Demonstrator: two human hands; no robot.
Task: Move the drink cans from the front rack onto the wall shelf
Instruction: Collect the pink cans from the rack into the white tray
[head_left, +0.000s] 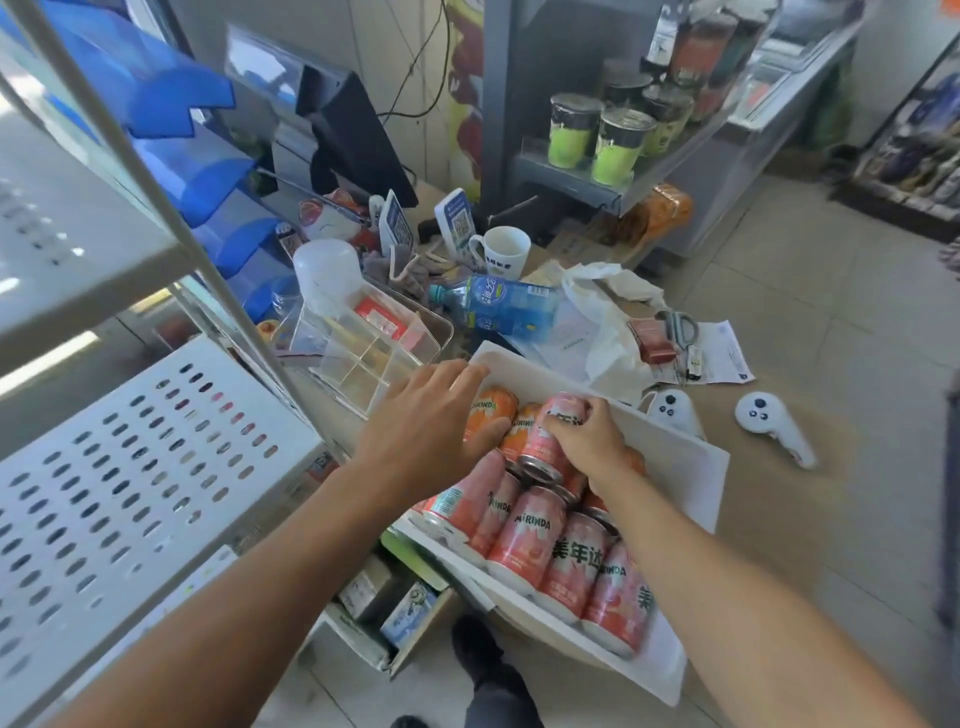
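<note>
A white rack (675, 457) on the counter holds several pink and orange Mirinda cans lying on their sides. My right hand (587, 441) is shut on a pink can (550, 441), lifted slightly above the others. My left hand (431, 421) rests with fingers spread over an orange can (488, 410) at the rack's far end; whether it grips it is unclear. A row of pink cans (566, 561) fills the near side. The white perforated wall shelf (130, 467) stands to the left, with another tier (67, 249) above it.
Behind the rack lie a clear plastic organizer (363, 343), a blue bottle (498, 306), a white mug (501, 249), crumpled paper, scissors and papers. Two white controllers (675, 410) (769, 421) sit on the counter to the right. A shelf post (171, 218) slants across the left.
</note>
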